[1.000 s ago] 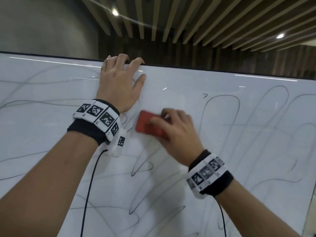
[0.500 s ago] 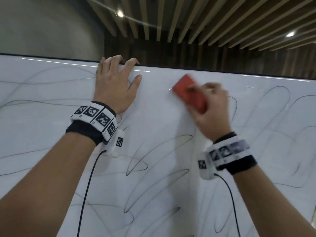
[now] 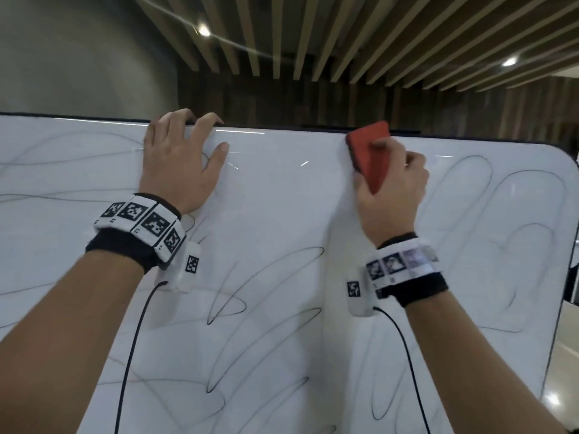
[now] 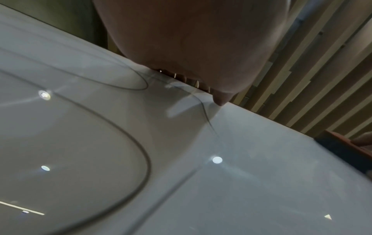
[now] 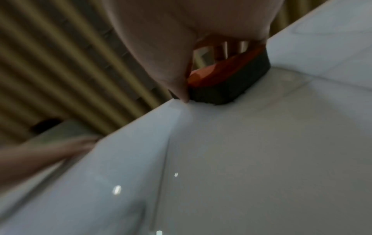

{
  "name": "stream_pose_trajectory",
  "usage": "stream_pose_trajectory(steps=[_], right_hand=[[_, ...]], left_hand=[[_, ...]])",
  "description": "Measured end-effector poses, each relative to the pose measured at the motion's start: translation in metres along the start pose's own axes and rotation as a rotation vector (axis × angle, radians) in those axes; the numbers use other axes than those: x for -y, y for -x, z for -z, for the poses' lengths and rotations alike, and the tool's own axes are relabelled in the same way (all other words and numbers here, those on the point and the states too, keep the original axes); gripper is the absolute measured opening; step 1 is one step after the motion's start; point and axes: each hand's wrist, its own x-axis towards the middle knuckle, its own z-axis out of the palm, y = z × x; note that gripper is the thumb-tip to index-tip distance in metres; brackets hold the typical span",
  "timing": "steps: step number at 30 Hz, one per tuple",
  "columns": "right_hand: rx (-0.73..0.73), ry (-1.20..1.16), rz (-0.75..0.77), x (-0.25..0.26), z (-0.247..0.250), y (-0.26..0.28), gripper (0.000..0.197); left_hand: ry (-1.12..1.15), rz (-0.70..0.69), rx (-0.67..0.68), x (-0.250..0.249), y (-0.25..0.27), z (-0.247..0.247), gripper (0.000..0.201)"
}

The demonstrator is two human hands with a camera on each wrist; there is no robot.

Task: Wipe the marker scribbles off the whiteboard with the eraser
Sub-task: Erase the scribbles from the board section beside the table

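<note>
The whiteboard (image 3: pixel 282 198) fills the head view, covered with black looping scribbles (image 3: pixel 266 277) below and to the right, and a wiped patch between my hands. My right hand (image 3: pixel 391 186) grips the red eraser (image 3: pixel 369 155) and holds it against the board at its top edge. In the right wrist view the eraser (image 5: pixel 231 79) shows a red back and a dark felt face lying on the whiteboard (image 5: pixel 241 151). My left hand (image 3: pixel 181 158) lies flat on the board, fingers hooked over its top edge. The left wrist view shows my palm (image 4: pixel 191 39) on the whiteboard (image 4: pixel 261 182).
The board's rounded right corner (image 3: pixel 564 158) and right edge (image 3: pixel 560 308) are near. Behind the top edge stand a dark wood wall (image 3: pixel 313 101) and a slatted ceiling (image 3: pixel 344 32) with lamps. Wrist-band cables (image 3: pixel 131 339) hang in front of the board.
My right hand has swept the eraser from the middle of the board, beside my left wrist, up and right to the top edge. My left hand has stayed in place.
</note>
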Motion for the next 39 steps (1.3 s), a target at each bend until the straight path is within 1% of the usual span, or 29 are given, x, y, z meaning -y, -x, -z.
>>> stream_pose_trajectory(steps=[1,2,5,6,7,8,9,10,12,13,14,15,16,17,19,20,21,22,23,26,27,28,29,32,33,34,35,37,39], right_hand=[[0.007,0.061,0.058,0.007,-0.005,0.011,0.047],[0.052,0.107,0.187,0.014,-0.011,0.030,0.045],[0.314,0.133,0.633,0.015,-0.024,0.092,0.038],[0.371,0.140,0.731,0.009,-0.023,0.100,0.036],[0.388,0.149,0.780,0.003,-0.020,0.097,0.035],[0.367,0.160,0.774,-0.002,-0.014,0.087,0.036],[0.306,0.149,0.720,-0.008,-0.008,0.072,0.038],[0.220,0.133,0.621,-0.014,-0.002,0.054,0.040],[0.048,0.126,0.321,-0.027,0.012,0.010,0.041],[-0.018,0.106,0.159,-0.030,0.015,-0.003,0.042],[-0.057,0.089,0.055,-0.027,0.014,-0.006,0.043],[-0.064,0.096,0.063,-0.021,0.009,0.001,0.043],[-0.031,0.102,0.155,-0.013,0.001,0.018,0.043],[0.037,0.095,0.302,-0.005,-0.009,0.041,0.044],[0.251,0.087,0.615,0.001,-0.023,0.085,0.039],[0.338,0.102,0.701,-0.001,-0.022,0.093,0.035],[0.371,0.100,0.721,-0.006,-0.018,0.087,0.033],[0.335,0.080,0.675,-0.012,-0.014,0.073,0.035],[0.258,0.046,0.576,-0.019,-0.008,0.056,0.039],[-0.009,-0.005,0.133,-0.038,0.007,0.008,0.047],[-0.057,-0.011,0.044,-0.036,0.007,0.008,0.047],[-0.048,-0.005,0.050,-0.029,0.005,0.018,0.047],[0.008,0.004,0.148,-0.021,0.000,0.036,0.046],[0.320,0.053,0.619,-0.020,-0.006,0.097,0.034],[0.359,0.084,0.684,-0.030,0.000,0.099,0.030],[0.339,0.082,0.666,-0.041,0.007,0.089,0.029],[0.259,0.058,0.579,-0.052,0.015,0.075,0.030],[0.056,0.022,0.319,-0.072,0.033,0.038,0.037],[-0.062,-0.021,0.080,-0.086,0.046,0.009,0.042]], left_hand=[[0.005,0.018,0.012,-0.002,0.000,0.001,0.050],[0.011,0.040,0.027,-0.005,0.000,0.001,0.050],[0.018,0.110,0.065,-0.015,-0.006,0.005,0.048],[0.005,0.130,0.081,-0.020,-0.009,0.008,0.046],[-0.014,0.141,0.096,-0.024,-0.012,0.010,0.044],[-0.031,0.135,0.101,-0.029,-0.013,0.013,0.043],[-0.035,0.103,0.097,-0.035,-0.015,0.016,0.042],[-0.017,0.044,0.096,-0.044,-0.014,0.017,0.043],[0.061,-0.095,0.119,-0.066,-0.011,0.012,0.050],[0.088,-0.132,0.137,-0.077,-0.010,0.007,0.054],[0.100,-0.135,0.148,-0.086,-0.009,0.002,0.058],[0.105,-0.120,0.144,-0.091,-0.008,-0.004,0.059],[0.111,-0.108,0.130,-0.092,-0.008,-0.008,0.060],[0.121,-0.108,0.116,-0.090,-0.008,-0.012,0.060],[0.139,-0.132,0.107,-0.081,-0.009,-0.015,0.062],[0.143,-0.144,0.112,-0.077,-0.009,-0.016,0.062],[0.147,-0.152,0.113,-0.075,-0.010,-0.016,0.063],[0.146,-0.158,0.110,-0.074,-0.010,-0.015,0.063],[0.142,-0.163,0.102,-0.074,-0.010,-0.015,0.062],[0.129,-0.166,0.081,-0.076,-0.006,-0.017,0.058],[0.131,-0.162,0.071,-0.077,-0.005,-0.019,0.057],[0.131,-0.158,0.064,-0.077,-0.005,-0.021,0.056],[0.127,-0.160,0.058,-0.077,-0.005,-0.022,0.055],[0.096,-0.184,0.039,-0.074,-0.006,-0.028,0.053],[0.088,-0.182,0.031,-0.073,-0.006,-0.030,0.053],[0.082,-0.175,0.021,-0.073,-0.006,-0.031,0.052],[0.079,-0.165,0.013,-0.074,-0.005,-0.032,0.051],[0.084,-0.144,0.002,-0.077,-0.005,-0.032,0.050],[0.091,-0.134,-0.011,-0.081,-0.004,-0.033,0.049]])
